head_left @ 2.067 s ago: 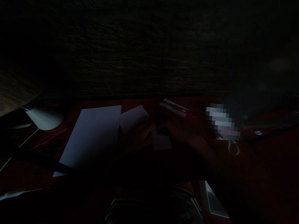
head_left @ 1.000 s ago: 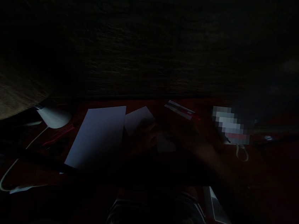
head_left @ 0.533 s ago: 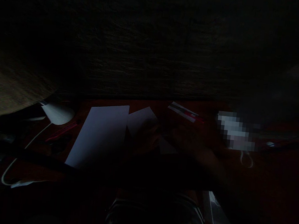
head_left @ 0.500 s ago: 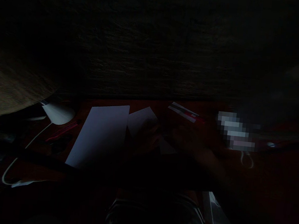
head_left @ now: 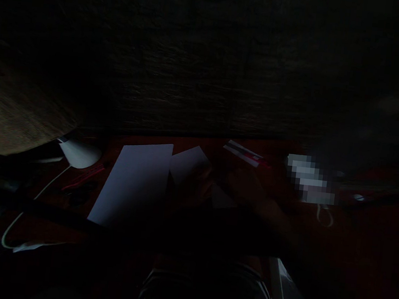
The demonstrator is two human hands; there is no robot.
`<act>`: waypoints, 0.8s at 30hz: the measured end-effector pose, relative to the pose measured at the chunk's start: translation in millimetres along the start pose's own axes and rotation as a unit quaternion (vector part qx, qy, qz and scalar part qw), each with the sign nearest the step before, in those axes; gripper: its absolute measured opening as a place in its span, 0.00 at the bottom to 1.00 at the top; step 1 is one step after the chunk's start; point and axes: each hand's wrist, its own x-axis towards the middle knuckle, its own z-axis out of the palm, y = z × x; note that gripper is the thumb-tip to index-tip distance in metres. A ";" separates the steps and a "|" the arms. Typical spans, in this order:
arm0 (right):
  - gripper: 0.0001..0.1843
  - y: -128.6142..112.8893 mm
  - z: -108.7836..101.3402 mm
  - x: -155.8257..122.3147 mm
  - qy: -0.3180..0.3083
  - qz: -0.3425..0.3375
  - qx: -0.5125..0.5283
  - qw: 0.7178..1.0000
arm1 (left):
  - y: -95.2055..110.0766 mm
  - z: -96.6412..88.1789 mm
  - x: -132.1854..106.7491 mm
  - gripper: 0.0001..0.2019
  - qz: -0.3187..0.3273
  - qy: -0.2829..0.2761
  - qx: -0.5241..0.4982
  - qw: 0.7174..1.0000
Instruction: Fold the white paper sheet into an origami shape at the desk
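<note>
The scene is very dark. My left hand (head_left: 193, 189) lies dim at the lower edge of a smaller white paper sheet (head_left: 188, 165), beside a large white sheet (head_left: 131, 185). My right hand (head_left: 248, 190) is a dark shape reaching in from the right, close to a small pale paper piece (head_left: 221, 198). Between my hands, the shadow hides whether either one grips the paper. Above my right hand lies a flat white-and-red packet (head_left: 243, 154).
On the reddish table (head_left: 354, 232) are a white dome-shaped object (head_left: 79, 154), red scissors (head_left: 82, 180), a white cable (head_left: 32, 213) and a pixelated white object (head_left: 308, 178). A pale sheet (head_left: 288, 289) sits lower right, and a dark textured surface fills the top.
The whole view has drifted slightly, with the table items sitting a little further right than earlier. My hands stay over the papers, and no clear grasp or release shows.
</note>
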 end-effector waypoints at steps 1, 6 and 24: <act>0.21 0.3 0.7 0.4 0.001 0.001 0.001 1.000 | 0.3 0.0 0.2 0.25 0.002 -0.005 -0.002 1.000; 0.20 0.9 3.2 0.6 0.009 -0.009 0.000 1.000 | 1.8 -3.8 3.2 0.22 -0.007 -0.005 0.004 1.000; 0.21 0.9 1.3 -1.8 0.008 0.003 0.004 1.000 | -9.1 -11.6 2.4 0.21 -0.067 0.023 0.110 0.991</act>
